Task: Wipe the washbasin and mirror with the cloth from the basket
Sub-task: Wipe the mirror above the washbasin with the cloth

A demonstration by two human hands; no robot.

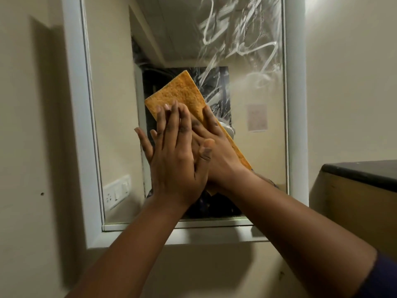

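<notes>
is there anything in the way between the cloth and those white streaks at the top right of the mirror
Nothing visible. Both hands press the orange cloth flat on the mirror; bare glass runs from it up to the streaks.

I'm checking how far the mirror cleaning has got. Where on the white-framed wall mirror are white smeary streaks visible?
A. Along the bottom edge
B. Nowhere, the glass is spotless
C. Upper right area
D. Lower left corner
C: the white smeary streaks swirl across the upper right of the white-framed wall mirror, above the orange rectangular cloth that the left hand and right hand press flat on the glass.
</notes>
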